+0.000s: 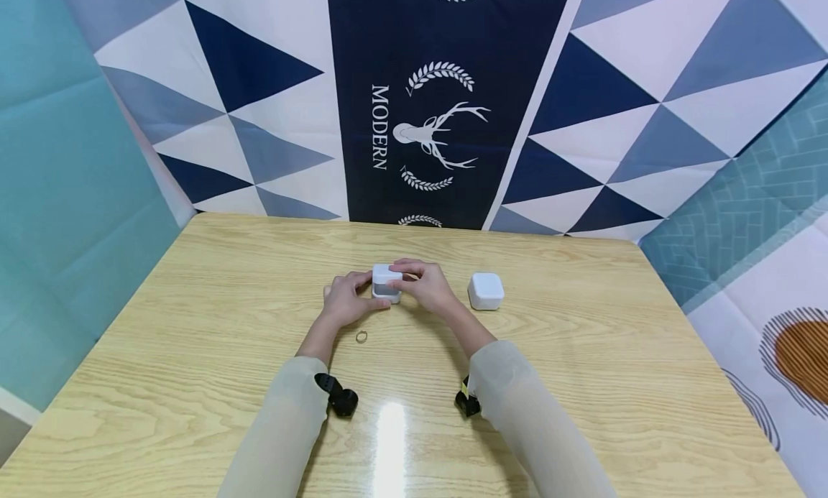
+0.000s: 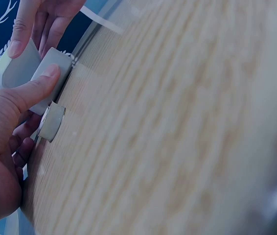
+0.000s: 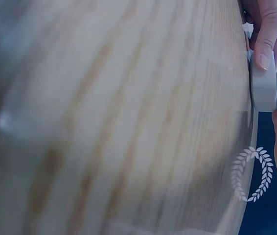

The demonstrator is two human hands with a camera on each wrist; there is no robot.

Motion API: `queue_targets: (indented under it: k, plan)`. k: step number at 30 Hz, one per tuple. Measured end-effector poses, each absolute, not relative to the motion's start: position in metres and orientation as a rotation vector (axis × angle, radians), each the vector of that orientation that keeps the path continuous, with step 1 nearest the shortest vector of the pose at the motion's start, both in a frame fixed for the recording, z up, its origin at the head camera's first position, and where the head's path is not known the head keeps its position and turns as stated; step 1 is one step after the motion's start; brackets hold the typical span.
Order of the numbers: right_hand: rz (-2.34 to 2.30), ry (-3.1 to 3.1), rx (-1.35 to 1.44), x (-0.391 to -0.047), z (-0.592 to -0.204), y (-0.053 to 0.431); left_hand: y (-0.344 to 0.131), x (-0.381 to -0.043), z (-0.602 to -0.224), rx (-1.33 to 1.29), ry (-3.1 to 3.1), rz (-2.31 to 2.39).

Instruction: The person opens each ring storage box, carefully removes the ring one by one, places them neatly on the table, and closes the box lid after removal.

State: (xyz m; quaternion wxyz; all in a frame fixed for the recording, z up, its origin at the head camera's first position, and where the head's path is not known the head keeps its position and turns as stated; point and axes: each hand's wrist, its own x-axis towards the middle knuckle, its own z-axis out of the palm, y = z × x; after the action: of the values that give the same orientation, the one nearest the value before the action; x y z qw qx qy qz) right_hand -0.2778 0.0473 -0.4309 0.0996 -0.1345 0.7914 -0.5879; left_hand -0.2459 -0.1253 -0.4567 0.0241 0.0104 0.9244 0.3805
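Note:
A small white box [image 1: 386, 297], with rounded corners, stands on the table between my hands. Its lid [image 1: 384, 274] is raised and tilted, leaving a gap above the base. My left hand [image 1: 346, 300] holds the base [image 2: 55, 81], its thumb pressing the near side. From the right, my right hand [image 1: 423, 286] pinches the lid between thumb and fingers; the left wrist view shows the lid [image 2: 13, 71] under a fingertip. A thin gold-toned ring [image 1: 361, 336] lies on the table in front of the box, near my left wrist. The inside of the box is hidden.
A second white box [image 1: 486, 291], closed, stands to the right of my right hand. The wooden table [image 1: 582, 354] ends at a patterned cloth backdrop [image 1: 427, 131]. A bright light reflection [image 1: 389, 448] shows near the front. Black wrist cameras sit at both sleeves.

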Motion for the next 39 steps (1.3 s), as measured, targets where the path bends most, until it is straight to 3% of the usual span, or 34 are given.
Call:
queue_targets:
  k: [39]
  plan:
    - [-1.672,2.390,-0.434,-0.2780,-0.4315,0.0483,-0.1256,-0.2458,-0.4579,0.036,2.855,1.179]
